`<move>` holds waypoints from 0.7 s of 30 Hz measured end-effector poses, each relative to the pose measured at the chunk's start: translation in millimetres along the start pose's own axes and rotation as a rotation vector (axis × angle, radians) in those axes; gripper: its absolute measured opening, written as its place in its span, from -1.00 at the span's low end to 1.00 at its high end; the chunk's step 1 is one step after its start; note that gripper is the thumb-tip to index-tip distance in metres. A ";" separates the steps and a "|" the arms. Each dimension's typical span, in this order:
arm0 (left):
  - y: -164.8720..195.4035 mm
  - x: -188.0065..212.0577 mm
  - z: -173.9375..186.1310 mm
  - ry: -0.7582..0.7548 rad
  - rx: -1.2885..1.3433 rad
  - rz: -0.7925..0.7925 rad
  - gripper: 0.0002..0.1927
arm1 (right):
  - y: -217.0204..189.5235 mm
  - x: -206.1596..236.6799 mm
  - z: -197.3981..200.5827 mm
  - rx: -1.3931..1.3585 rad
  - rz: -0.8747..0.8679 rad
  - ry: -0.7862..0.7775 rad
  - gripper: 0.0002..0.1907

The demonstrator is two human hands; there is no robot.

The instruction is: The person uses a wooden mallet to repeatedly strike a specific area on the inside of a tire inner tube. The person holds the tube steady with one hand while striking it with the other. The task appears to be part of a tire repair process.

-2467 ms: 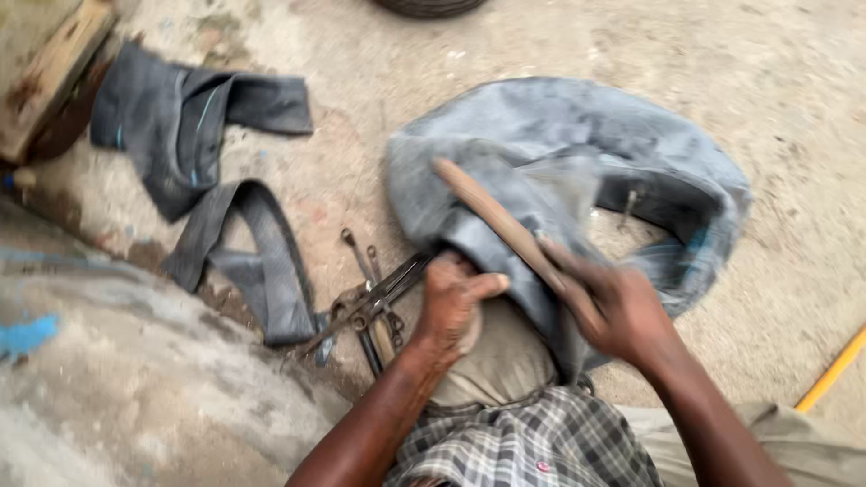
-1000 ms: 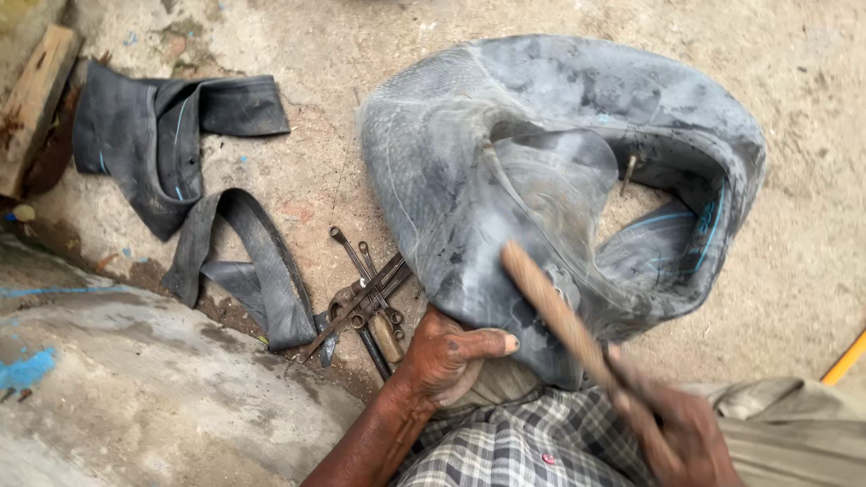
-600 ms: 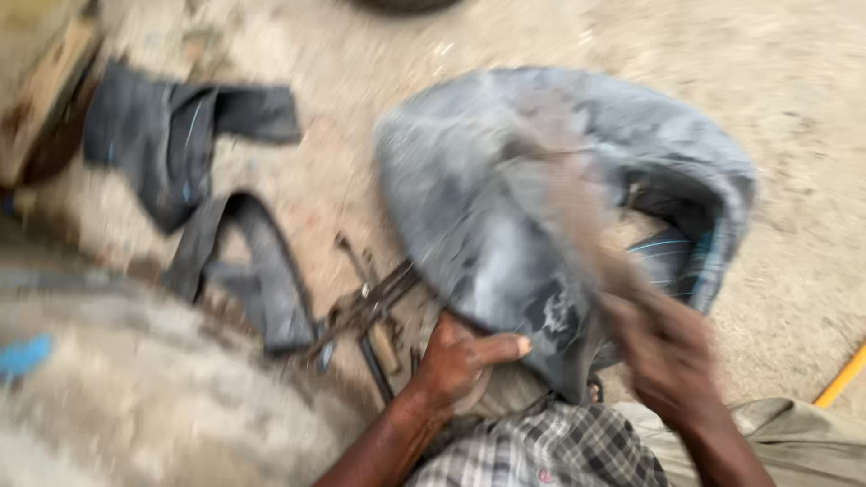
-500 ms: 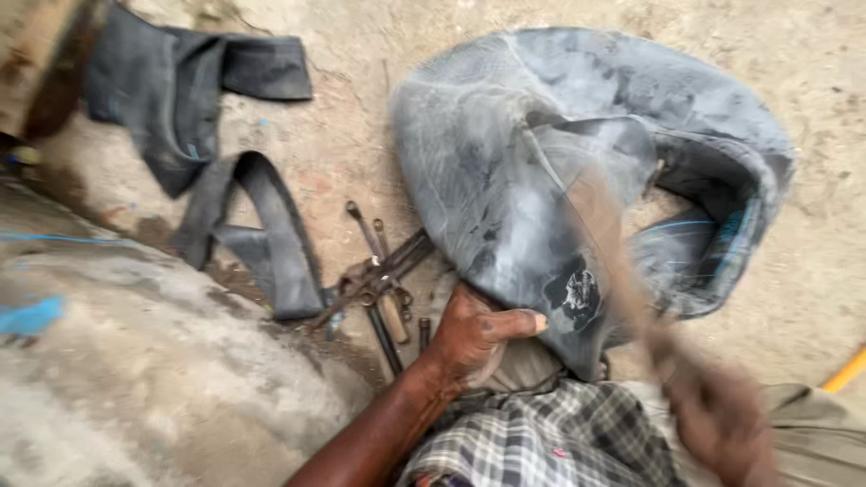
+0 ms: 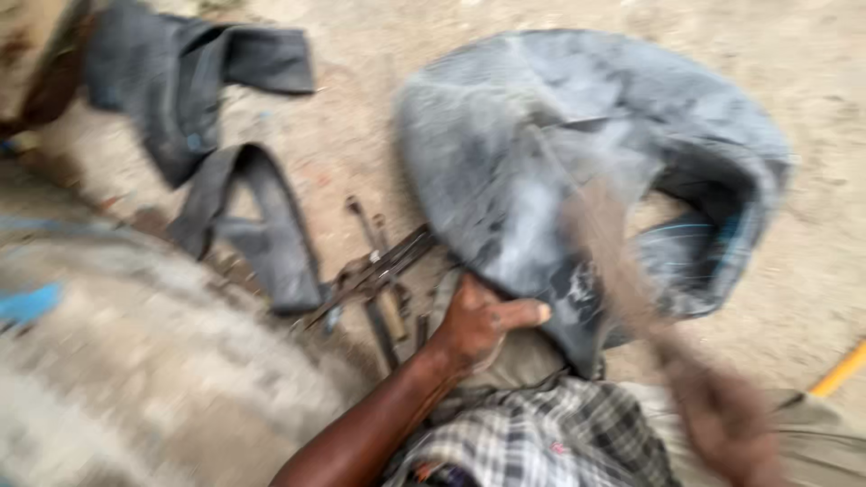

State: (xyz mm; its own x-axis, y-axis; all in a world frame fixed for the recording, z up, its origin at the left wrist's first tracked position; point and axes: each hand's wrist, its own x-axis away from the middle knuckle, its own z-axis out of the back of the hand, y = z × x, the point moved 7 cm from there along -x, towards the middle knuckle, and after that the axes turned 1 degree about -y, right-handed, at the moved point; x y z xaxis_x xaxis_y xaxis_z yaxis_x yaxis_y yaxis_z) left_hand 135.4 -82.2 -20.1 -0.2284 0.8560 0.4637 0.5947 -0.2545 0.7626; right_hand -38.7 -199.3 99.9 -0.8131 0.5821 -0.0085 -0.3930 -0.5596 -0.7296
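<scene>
A large grey rubber inner tube [image 5: 577, 144] lies crumpled on the dusty ground in front of me. My left hand [image 5: 478, 320] presses down on its near edge, thumb stretched to the right. At the lower right my right hand [image 5: 722, 424] is a blur, gripping a brown wooden stick [image 5: 604, 243] that streaks up across the tube's surface. My knee in beige cloth sits under the tube's edge beside the left hand.
Metal hand tools [image 5: 379, 271] lie crossed on the ground left of my left hand. Dark rubber strips [image 5: 253, 216] and a folded black tube piece [image 5: 180, 81] lie further left. A grey tyre [image 5: 135, 361] fills the lower left. A yellow rod end [image 5: 839, 370] shows at the right edge.
My right hand has swung the stick up and down onto the tube several times; it is blurred in mid-swing now. My left hand stays pressed on the tube's edge.
</scene>
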 end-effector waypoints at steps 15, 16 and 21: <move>7.9 -3.7 -6.2 -0.084 0.487 -0.136 -0.62 | -10.6 -29.4 3.6 -0.099 -0.018 -0.028 -0.53; 10.5 -4.6 -2.7 -0.019 0.336 -0.166 -0.59 | -21.3 -27.7 -1.6 -0.128 0.219 -0.063 -0.56; 32.5 1.3 -16.7 -0.007 0.373 -0.123 -0.49 | 41.3 -95.7 -32.7 0.130 -0.131 -0.254 -0.53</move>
State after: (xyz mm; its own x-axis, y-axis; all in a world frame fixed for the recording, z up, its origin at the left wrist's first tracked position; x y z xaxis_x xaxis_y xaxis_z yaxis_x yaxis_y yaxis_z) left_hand 141.5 -96.8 12.7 -0.3106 0.8734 0.3751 0.8030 0.0300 0.5952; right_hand 36.9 -258.8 48.3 -0.8265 0.4978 0.2627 -0.5400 -0.5696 -0.6196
